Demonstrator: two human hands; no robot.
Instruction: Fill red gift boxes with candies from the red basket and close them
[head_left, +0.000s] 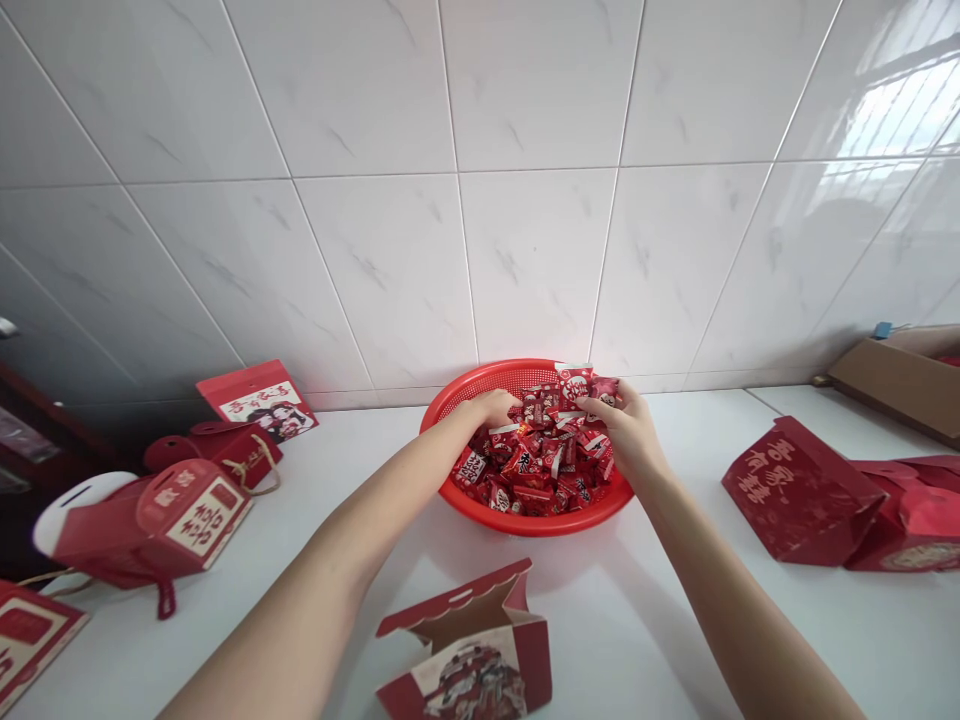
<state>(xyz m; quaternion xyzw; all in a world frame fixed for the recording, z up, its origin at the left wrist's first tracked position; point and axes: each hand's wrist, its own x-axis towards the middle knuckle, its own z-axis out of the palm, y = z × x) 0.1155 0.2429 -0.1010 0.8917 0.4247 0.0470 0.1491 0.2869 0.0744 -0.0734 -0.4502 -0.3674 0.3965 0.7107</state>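
A red plastic basket (532, 526) full of small red-wrapped candies (536, 485) stands against the tiled wall. My right hand (628, 425) is at the basket's right side, its thumb and fingers closed on a red candy packet (575, 386) with white print. Another wrapped piece shows beside those fingers. At the basket's left side, my left hand (491, 406) reaches in among the candies with curled fingers. Its fingertips are hidden, so what they grip is not visible. Between my forearms, close to me, an open red gift box (469, 650) with a picture on its front stands with its top flaps apart.
On the left are several red gift boxes, among them one with a rope handle (240, 455), a box with a white round end (161, 520) and a picture box (262, 400). Red boxes (806, 490) and a brown cardboard box (892, 385) stand on the right.
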